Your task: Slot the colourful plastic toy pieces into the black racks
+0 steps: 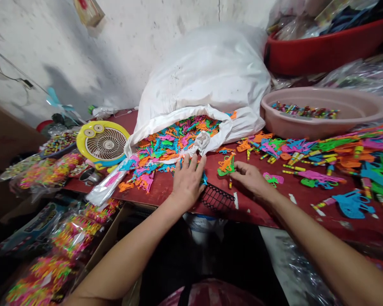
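My left hand (187, 180) lies flat on the red table (166, 191), fingers stretched out toward the mouth of a big white sack (207, 72) that spills several small plastic toy pieces (172, 142) in orange, blue, pink and green. My right hand (250, 178) is beside it, fingers curled on a small stack of orange and green toy pieces (226, 165). A small black wire basket (217, 198) sits between the two hands at the table's front edge.
A pink basin (364, 108) with small coloured sticks stands at the back right, a red tub (325, 53) behind it. More toy pieces and sticks (338, 157) cover the right side. A yellow fan toy (102, 142) and packed bags (73, 231) lie at the left.
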Demonstrator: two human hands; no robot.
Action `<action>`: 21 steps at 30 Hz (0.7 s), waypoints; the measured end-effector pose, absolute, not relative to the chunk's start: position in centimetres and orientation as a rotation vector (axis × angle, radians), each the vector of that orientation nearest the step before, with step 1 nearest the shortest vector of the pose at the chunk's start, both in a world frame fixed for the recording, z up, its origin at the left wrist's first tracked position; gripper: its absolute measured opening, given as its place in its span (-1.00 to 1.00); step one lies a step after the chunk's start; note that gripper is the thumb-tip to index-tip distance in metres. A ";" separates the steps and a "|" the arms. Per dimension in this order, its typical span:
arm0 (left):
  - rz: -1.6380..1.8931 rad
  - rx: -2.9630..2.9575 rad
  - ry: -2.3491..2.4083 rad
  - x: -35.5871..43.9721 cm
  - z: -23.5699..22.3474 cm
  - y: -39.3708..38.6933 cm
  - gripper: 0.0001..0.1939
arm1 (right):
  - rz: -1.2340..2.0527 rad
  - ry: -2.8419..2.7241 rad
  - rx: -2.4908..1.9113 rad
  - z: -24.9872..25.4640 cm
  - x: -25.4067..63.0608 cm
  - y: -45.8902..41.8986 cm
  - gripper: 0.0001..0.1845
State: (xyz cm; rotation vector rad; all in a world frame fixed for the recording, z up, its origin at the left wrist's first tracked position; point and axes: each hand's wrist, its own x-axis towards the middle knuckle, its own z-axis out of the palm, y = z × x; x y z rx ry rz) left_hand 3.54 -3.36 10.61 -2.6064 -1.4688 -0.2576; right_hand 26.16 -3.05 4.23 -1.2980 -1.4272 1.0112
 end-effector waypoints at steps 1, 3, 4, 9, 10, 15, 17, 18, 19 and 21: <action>-0.252 -2.626 -1.457 3.4 10.6 -3.2 -0.04 | 1.112 -1.368 -1.249 4.2 25.7 -3.3 -0.74; -0.229 -2.661 -1.426 3.0 10.7 -2.9 -0.05 | 1.268 -1.289 -1.159 4.1 24.9 -3.8 -0.70; -0.217 -2.676 -1.406 2.8 10.8 -2.8 -0.06 | 1.296 -1.257 -1.148 4.0 24.5 -4.0 -0.70; -0.152 -2.765 -1.240 1.4 11.7 -1.9 -0.08 | 1.243 -1.205 -1.321 2.4 24.2 -3.9 -0.73; -0.152 -2.767 -1.210 0.9 11.8 -1.8 -0.07 | 1.212 -1.199 -1.387 2.0 24.5 -3.6 -0.73; -0.467 -2.586 -1.303 -1.4 9.8 -3.1 -0.04 | 0.766 -1.427 -1.711 0.9 27.1 -2.4 -0.65; -0.738 -2.488 -1.436 -1.9 7.6 -4.3 -0.02 | 0.503 -1.562 -1.817 1.3 27.9 -2.6 -0.58; -0.903 -2.430 -1.509 -1.9 6.4 -4.8 0.00 | 0.375 -1.609 -1.869 1.6 28.0 -2.8 -0.54; -1.054 -2.378 -1.569 -1.9 5.2 -5.3 0.00 | 0.252 -1.640 -1.915 1.9 28.0 -3.2 -0.50; -1.318 -2.246 -1.670 -1.4 3.0 -5.8 0.00 | 0.059 -1.678 -1.943 2.5 27.5 -3.9 -0.46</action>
